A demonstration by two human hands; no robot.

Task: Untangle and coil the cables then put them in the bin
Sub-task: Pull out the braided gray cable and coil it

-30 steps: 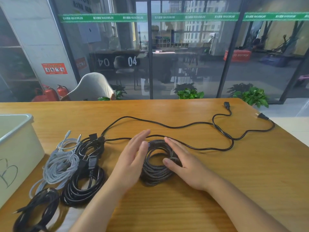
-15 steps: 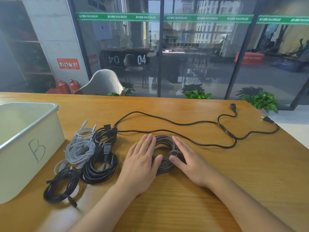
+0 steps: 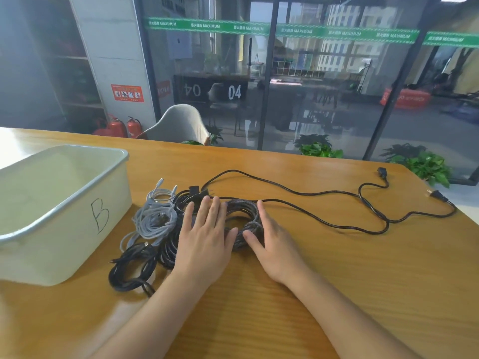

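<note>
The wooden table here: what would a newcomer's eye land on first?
Probably the two bare hands at the centre, left hand and right hand, fingers straight, pressed against either side of a coiled dark braided cable. Left of them stands a cream plastic bin marked "B", with grey and black cable coils beside it. A long black power cord sprawls uncoiled across the right.
</note>
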